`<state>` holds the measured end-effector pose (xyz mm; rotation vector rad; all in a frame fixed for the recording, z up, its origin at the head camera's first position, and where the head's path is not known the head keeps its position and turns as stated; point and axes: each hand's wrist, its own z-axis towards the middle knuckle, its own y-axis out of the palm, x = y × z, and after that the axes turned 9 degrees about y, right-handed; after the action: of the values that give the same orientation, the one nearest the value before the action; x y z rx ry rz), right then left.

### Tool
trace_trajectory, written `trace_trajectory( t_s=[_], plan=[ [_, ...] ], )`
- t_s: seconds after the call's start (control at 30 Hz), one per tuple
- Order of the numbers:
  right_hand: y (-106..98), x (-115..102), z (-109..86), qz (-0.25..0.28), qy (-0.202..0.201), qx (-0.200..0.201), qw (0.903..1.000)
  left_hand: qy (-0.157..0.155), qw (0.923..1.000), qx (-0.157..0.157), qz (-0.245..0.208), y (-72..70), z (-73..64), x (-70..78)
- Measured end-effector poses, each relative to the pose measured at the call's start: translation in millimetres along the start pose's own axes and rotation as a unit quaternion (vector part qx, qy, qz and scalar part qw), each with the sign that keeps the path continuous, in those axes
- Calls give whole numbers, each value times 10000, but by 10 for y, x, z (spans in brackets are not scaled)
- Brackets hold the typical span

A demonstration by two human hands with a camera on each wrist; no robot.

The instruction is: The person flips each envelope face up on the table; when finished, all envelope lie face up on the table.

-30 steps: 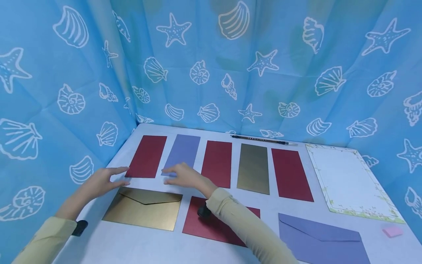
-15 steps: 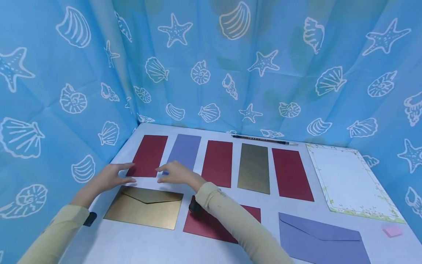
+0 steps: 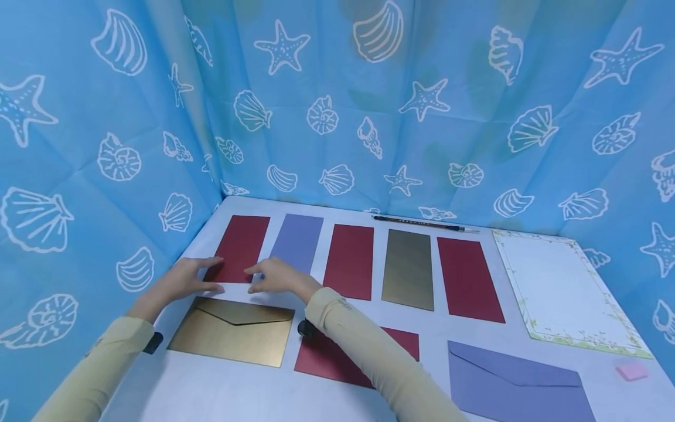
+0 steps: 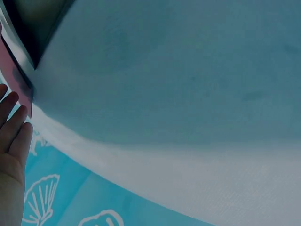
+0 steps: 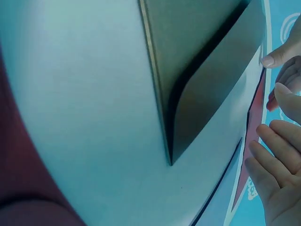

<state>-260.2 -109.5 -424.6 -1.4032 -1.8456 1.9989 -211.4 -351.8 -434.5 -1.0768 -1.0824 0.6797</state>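
Observation:
A dark red envelope (image 3: 244, 246) lies flat at the left end of the back row in the head view. At its left edge is my left hand (image 3: 186, 278), with thumb and fingers spread apart. My right hand (image 3: 280, 276) reaches to its near right corner, likewise spread, and covers the near end of a purple envelope (image 3: 299, 237). Both hands hold nothing. A gold envelope (image 3: 232, 337) with a pointed flap lies just in front of them. The right wrist view shows extended fingers of the right hand (image 5: 277, 169) beside the red envelope's edge.
Rightward in the back row lie a red envelope (image 3: 349, 261), a bronze one (image 3: 408, 269) and another red one (image 3: 469, 278). A brush (image 3: 422, 224) lies behind. Bordered paper (image 3: 569, 287), a pink block (image 3: 631, 371), a purple envelope (image 3: 519, 381) and a red envelope (image 3: 332, 363) are nearer.
My right hand has moved left from the purple envelope to the red one's right corner. My left hand has shifted slightly right, so the hands are closer together.

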Motion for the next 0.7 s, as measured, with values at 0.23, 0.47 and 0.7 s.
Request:
trace_trajectory(
  t_s=[0.23,0.47,0.7],
  plan=[
    [26,19,21,-202,88,-95,9997,10,10000,14,34,35,1,-19],
    [51,20,53,-409,84,-167,9990,-194,9998,-77,-67,52,11,-36],
    [54,3,29,-394,132,-225,9989,-82,9999,-97,63,50,16,-21]
  ],
)
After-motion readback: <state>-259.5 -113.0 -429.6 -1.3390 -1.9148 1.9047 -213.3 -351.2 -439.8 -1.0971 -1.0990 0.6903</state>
